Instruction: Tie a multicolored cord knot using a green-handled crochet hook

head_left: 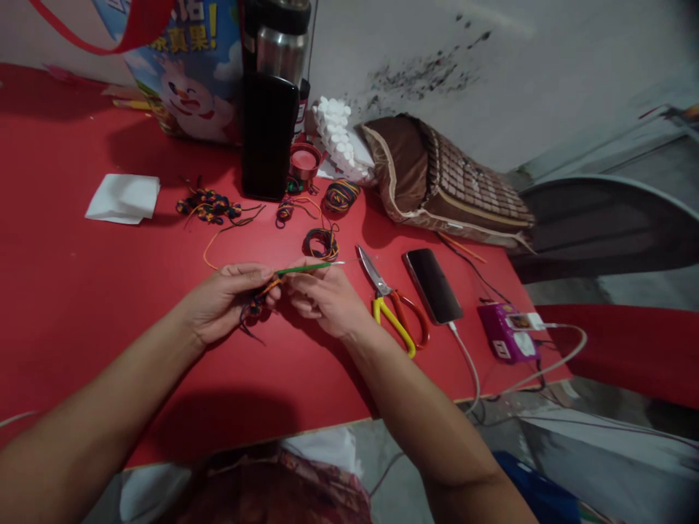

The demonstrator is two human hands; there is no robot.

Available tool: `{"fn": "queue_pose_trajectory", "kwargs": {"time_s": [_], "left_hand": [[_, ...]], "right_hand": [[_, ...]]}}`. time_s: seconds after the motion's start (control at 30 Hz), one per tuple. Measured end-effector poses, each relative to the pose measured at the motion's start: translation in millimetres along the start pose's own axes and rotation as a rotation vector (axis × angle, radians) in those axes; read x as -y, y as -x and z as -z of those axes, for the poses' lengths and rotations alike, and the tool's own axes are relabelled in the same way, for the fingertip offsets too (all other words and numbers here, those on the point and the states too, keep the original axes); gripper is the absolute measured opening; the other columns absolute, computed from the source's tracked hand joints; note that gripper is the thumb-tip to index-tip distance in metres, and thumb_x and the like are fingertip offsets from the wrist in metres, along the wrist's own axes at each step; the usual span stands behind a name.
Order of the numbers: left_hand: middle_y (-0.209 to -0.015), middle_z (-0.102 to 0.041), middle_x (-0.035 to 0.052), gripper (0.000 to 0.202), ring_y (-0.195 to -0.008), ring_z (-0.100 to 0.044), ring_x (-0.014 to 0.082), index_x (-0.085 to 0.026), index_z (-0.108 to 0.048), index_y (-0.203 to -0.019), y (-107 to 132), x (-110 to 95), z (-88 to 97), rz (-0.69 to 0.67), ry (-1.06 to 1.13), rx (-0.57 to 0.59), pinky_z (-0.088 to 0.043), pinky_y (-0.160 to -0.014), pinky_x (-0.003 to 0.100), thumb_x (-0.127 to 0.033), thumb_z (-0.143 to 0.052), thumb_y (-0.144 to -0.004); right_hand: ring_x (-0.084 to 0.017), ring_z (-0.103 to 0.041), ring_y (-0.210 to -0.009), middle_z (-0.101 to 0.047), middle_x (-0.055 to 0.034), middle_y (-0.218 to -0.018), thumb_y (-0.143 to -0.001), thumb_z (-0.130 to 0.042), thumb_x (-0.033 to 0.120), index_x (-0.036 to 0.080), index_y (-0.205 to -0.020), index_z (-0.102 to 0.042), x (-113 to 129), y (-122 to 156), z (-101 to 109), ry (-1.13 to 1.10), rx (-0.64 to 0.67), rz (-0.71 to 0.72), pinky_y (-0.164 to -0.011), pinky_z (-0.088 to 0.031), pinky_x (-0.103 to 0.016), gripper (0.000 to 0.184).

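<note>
My left hand (pixel 232 298) pinches a small piece of dark and orange yarn work (pixel 255 307), whose loose ends hang below the fingers. Opposite it, my right hand (pixel 322 295) is closed on a crochet hook (pixel 304 268) with a green handle, its thin metal end reaching out to the right. The hook's left end meets the yarn work between the two hands. An orange strand (pixel 206 251) runs along the table behind my left hand. Just beyond my right hand lies a loose coil of dark yarn (pixel 321 244), with a multicoloured yarn ball (pixel 341 196) farther back.
Scissors (pixel 389 298) with yellow and orange handles, a charging phone (pixel 433 285) and a purple power block (pixel 507 335) lie on the right. Behind stand an upright black phone (pixel 267 138), a bottle (pixel 281 51), a printed bag (pixel 191 87) and a brown cushion (pixel 453 175). Finished-looking yarn pieces (pixel 207 206) lie left.
</note>
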State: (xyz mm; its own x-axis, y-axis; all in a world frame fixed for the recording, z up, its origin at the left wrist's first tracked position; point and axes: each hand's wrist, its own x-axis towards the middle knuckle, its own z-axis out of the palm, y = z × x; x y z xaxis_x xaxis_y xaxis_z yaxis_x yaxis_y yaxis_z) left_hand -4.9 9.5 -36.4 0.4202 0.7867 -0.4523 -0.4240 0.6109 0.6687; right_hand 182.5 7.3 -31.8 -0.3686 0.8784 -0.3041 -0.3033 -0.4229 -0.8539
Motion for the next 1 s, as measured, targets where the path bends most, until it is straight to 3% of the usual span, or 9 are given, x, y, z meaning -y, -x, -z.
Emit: {"fn": "queue_pose_trajectory", "kwargs": {"time_s": [0.13,0.2,0.3,0.43,0.63,0.73,0.87,1.0], "left_hand": [[-0.065,-0.074,0.0075,0.023,-0.054,-0.065,0.0133,-0.012,-0.082,-0.073,4,-2,-7.3,-0.066,-0.036,-0.043,-0.051,-0.051,0.021,-0.030,-0.096,-0.072],[-0.061,-0.072,0.0067,0.022,-0.053,-0.063,0.0125,-0.012,-0.081,-0.068,6,-3,-10.5,-0.093,-0.089,-0.039,-0.050,-0.051,0.021,-0.029,-0.094,-0.074],[-0.062,-0.072,0.0058,0.022,-0.053,-0.062,0.0118,-0.014,-0.082,-0.070,7,-2,-11.1,-0.094,-0.146,-0.045,-0.047,-0.050,0.021,-0.032,-0.094,-0.075],[-0.065,-0.073,0.0054,0.027,-0.052,-0.064,0.0125,-0.016,-0.082,-0.075,7,2,-8.6,-0.069,-0.193,-0.063,-0.043,-0.045,0.020,-0.040,-0.093,-0.077],[-0.064,-0.073,0.0022,0.028,-0.050,-0.063,0.0118,-0.017,-0.081,-0.079,8,3,-12.3,-0.068,-0.161,-0.107,-0.046,-0.045,0.019,-0.028,-0.101,-0.063],[-0.069,-0.075,0.0025,0.026,-0.052,-0.065,0.0109,-0.017,-0.082,-0.081,8,3,-13.3,-0.093,-0.168,-0.125,-0.047,-0.046,0.018,-0.028,-0.100,-0.066],[-0.074,-0.076,-0.0003,0.032,-0.054,-0.065,0.0109,-0.023,-0.085,-0.097,8,2,-13.2,-0.163,-0.175,-0.148,-0.049,-0.045,0.018,-0.027,-0.099,-0.068],[-0.072,-0.076,0.0010,0.027,-0.053,-0.064,0.0107,-0.020,-0.084,-0.090,8,3,-12.8,-0.179,-0.182,-0.169,-0.049,-0.045,0.018,-0.028,-0.098,-0.069]], "right_hand": [[-0.006,-0.052,-0.050,-0.069,0.0062,-0.072,-0.076,-0.091,0.028,0.022,-0.106,-0.069,6,3,7,0.150,0.028,0.123,-0.047,-0.038,-0.019,0.038],[-0.006,-0.054,-0.052,-0.068,0.0065,-0.076,-0.076,-0.093,0.028,0.024,-0.114,-0.071,10,4,11,0.214,0.057,0.174,-0.049,-0.043,-0.020,0.044],[-0.005,-0.051,-0.054,-0.067,0.0037,-0.086,-0.081,-0.091,0.037,0.023,-0.109,-0.076,12,5,14,0.270,-0.013,0.277,-0.047,-0.044,-0.020,0.034],[-0.006,-0.045,-0.049,-0.062,0.0057,-0.070,-0.086,-0.087,0.046,0.022,-0.098,-0.079,10,5,15,0.287,-0.078,0.312,-0.045,-0.045,-0.021,0.028],[-0.007,-0.047,-0.047,-0.059,0.0070,-0.056,-0.084,-0.089,0.043,0.021,-0.090,-0.080,9,3,15,0.248,-0.069,0.321,-0.044,-0.041,-0.022,0.025],[-0.008,-0.047,-0.046,-0.059,0.0067,-0.055,-0.083,-0.089,0.043,0.021,-0.089,-0.081,8,2,14,0.205,-0.077,0.320,-0.044,-0.040,-0.023,0.024],[-0.007,-0.047,-0.046,-0.065,0.0050,-0.062,-0.083,-0.089,0.045,0.022,-0.089,-0.081,5,2,13,0.178,-0.090,0.305,-0.044,-0.039,-0.024,0.025],[-0.007,-0.051,-0.048,-0.067,0.0041,-0.063,-0.087,-0.087,0.040,0.021,-0.089,-0.082,2,2,11,0.174,-0.076,0.312,-0.047,-0.040,-0.024,0.019]]}}
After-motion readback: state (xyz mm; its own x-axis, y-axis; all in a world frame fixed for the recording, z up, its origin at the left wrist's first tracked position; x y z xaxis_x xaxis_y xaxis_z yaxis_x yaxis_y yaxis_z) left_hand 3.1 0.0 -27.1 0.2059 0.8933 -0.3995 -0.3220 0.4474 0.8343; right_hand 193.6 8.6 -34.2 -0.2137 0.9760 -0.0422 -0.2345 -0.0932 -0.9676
